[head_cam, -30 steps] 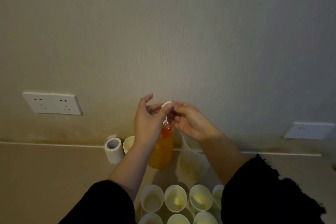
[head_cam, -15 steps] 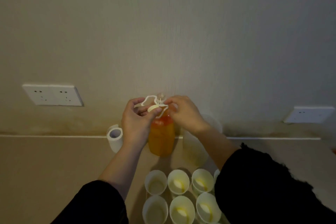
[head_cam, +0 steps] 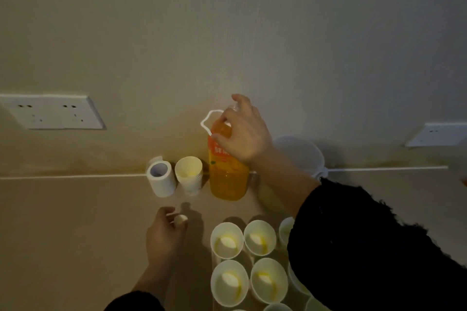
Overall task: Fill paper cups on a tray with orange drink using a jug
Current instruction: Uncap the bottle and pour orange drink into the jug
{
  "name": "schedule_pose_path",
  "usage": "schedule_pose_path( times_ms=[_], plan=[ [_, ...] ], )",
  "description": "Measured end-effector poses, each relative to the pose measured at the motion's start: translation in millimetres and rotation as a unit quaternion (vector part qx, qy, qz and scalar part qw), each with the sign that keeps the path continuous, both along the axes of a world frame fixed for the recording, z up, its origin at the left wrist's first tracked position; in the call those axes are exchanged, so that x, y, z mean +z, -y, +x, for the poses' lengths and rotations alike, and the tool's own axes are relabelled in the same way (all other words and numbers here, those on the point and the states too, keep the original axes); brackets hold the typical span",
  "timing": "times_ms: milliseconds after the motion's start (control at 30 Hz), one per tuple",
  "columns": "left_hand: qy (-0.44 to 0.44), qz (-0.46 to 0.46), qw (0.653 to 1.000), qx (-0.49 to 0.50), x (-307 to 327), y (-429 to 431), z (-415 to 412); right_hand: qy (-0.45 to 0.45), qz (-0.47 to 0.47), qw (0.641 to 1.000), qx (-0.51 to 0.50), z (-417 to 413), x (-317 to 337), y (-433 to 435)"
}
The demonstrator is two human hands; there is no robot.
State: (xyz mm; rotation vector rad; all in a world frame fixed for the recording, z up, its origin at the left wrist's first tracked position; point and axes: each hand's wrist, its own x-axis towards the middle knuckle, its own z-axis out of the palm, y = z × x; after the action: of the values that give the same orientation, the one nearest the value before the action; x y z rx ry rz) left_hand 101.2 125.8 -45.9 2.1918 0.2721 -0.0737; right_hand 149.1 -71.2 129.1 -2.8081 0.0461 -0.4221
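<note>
The bottle of orange drink (head_cam: 228,179) stands upright on the counter against the wall, and the right hand (head_cam: 243,134) grasps it around its shoulder, just beside its white carry loop (head_cam: 206,121). The clear jug (head_cam: 300,154) sits right of the bottle, partly hidden behind that forearm. The left hand (head_cam: 164,232) pinches the cap (head_cam: 180,219) low over the counter. The paper cups (head_cam: 227,240) stand in rows nearer the person, with yellow traces inside. A cup stack (head_cam: 189,174) and a white roll (head_cam: 161,180) stand left of the bottle.
</note>
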Motion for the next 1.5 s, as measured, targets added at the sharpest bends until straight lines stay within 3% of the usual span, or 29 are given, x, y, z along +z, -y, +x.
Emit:
schedule_pose_path(
  times_ms=[167, 367, 467, 600, 667, 900, 1167, 1200, 1267, 1367, 1433, 1500],
  plan=[
    [-0.038, -0.006, 0.999, -0.014, -30, 4, 14, 0.062, 0.019, 0.997, 0.032, 5, -11, 7],
    [-0.035, 0.064, 0.994, -0.080, -58, 4, 26, 0.039, 0.006, 0.999, 0.027, 8, -5, 7],
    [-0.007, 0.171, 0.978, -0.120, -63, 2, 28, 0.032, 0.006, 0.999, 0.019, 10, -5, 5],
    [0.014, 0.309, 0.927, -0.211, -74, -5, 32, 0.021, 0.011, 1.000, 0.012, 12, -3, 3],
    [0.014, 0.336, 0.915, -0.225, -68, -5, 32, 0.010, 0.014, 1.000, 0.006, 12, -3, 2],
    [-0.060, 0.227, 0.963, -0.136, -37, -7, 29, 0.017, 0.039, 0.999, 0.014, 7, -4, -5],
    [-0.014, 0.089, 0.995, -0.033, 26, -13, 27, 0.166, -0.158, 0.972, 0.043, -11, -13, -2],
    [-0.008, 0.072, 0.997, -0.029, 33, -11, 26, 0.156, -0.179, 0.970, 0.051, -11, -14, 0],
    [0.008, 0.047, 0.999, -0.025, 50, -5, 21, 0.053, -0.226, 0.971, 0.063, -12, -7, -3],
    [0.021, -0.017, 0.999, -0.019, 72, 7, 8, -0.072, -0.210, 0.973, 0.064, -12, 9, -1],
    [0.007, -0.079, 0.997, -0.023, 88, 21, -1, -0.048, -0.153, 0.985, 0.067, -15, 19, -1],
    [-0.013, -0.144, 0.989, -0.035, 102, 38, -8, -0.045, -0.032, 0.997, 0.059, -18, 25, 2]
  ],
)
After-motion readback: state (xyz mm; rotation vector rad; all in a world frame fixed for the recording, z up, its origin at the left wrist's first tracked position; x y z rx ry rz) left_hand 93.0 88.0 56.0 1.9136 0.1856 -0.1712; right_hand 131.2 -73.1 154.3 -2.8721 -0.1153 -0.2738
